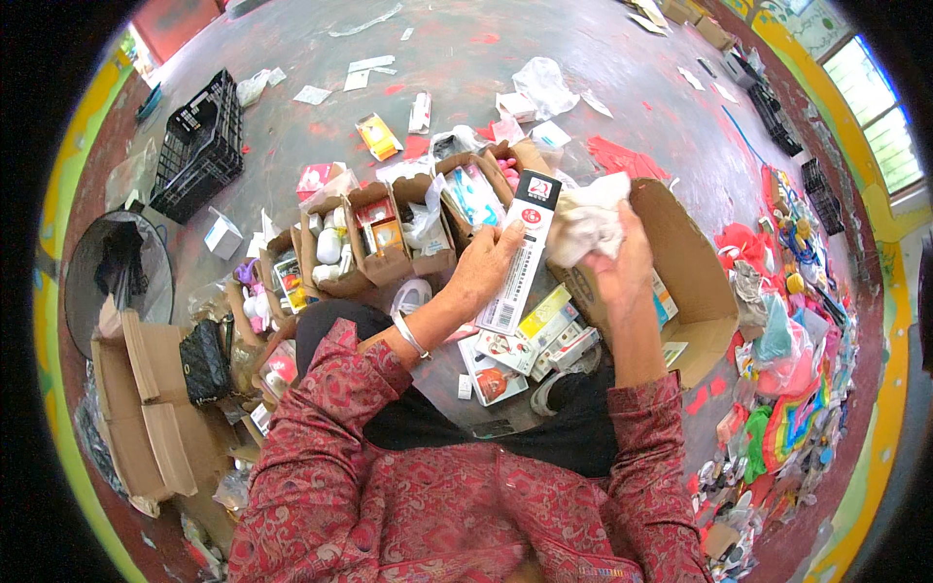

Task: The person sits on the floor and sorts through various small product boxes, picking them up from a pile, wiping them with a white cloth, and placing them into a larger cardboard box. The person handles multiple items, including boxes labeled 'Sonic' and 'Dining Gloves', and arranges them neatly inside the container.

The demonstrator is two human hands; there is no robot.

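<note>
My left hand (482, 264) is closed around a long, slim white carton (526, 255) with a black upper end, held tilted over my lap. In my right hand (628, 255) is a crumpled white cloth (593, 216), close beside the carton's upper end; whether the two touch I cannot tell. Below my hands, between my legs, lie several small boxes (550, 328) and a flat pack with a reddish picture (493, 377). An open cardboard box (702, 282) stands right of my right hand, its inside partly hidden by my forearm.
Cut cardboard bins (374, 260) curve around my front and left, holding packs and bottles. A black crate (199, 146) and a round dark bin (119, 282) stand at left. A mixed heap (782, 389) spreads along the right. A yellow box (378, 137) lies ahead among plastic scraps.
</note>
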